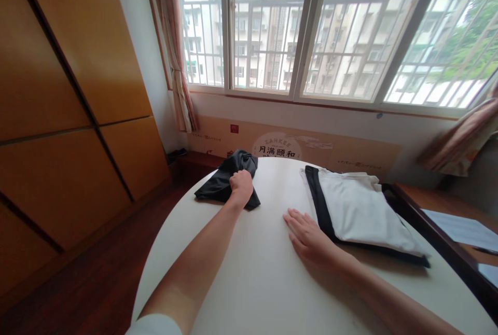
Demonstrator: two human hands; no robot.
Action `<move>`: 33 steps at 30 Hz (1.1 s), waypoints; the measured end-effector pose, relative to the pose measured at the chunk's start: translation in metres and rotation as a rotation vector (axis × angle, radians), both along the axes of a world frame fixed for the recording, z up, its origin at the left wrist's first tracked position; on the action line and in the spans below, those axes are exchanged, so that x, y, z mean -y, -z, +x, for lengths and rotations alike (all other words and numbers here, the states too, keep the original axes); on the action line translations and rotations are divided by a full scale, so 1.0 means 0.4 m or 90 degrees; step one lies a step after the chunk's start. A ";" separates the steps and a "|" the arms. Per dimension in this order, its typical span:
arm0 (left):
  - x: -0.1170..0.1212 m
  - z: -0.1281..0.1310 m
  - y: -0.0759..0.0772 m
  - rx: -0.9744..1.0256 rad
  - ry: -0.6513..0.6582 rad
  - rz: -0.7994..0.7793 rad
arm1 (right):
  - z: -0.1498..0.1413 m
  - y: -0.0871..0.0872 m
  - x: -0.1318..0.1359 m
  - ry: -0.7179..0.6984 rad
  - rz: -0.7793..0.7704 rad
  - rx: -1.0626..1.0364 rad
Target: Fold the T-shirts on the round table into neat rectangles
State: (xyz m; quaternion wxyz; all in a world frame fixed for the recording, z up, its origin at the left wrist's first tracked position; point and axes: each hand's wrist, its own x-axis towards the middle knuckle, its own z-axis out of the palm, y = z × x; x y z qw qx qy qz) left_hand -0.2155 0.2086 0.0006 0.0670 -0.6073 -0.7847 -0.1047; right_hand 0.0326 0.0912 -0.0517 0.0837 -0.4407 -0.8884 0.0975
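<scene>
A crumpled black garment [221, 182] lies at the far left edge of a round white table [264, 267]. My left hand [241, 184] is closed in a fist on that black cloth. My right hand [309, 236] lies flat on the tabletop, fingers stretched out, just left of a folded white garment with black trim [361, 210]. The hand's fingertips nearly touch the black border of the folded piece.
A wooden wardrobe [66, 101] fills the left side. A barred window [311, 29] with pink curtains [175, 50] runs along the far wall. A dark wooden desk with papers [459, 226] stands at the right, against the table. Dark wood floor [105, 278] lies below left.
</scene>
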 end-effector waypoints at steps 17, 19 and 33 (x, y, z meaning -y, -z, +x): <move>-0.026 -0.073 0.025 0.005 0.049 -0.001 | 0.000 0.005 0.002 0.006 0.015 -0.017; -0.040 -0.067 0.027 0.013 0.007 0.017 | 0.001 0.006 0.002 0.006 0.023 -0.022; 0.017 -0.057 -0.024 -0.070 0.043 -0.016 | 0.000 -0.004 0.004 0.008 0.028 -0.025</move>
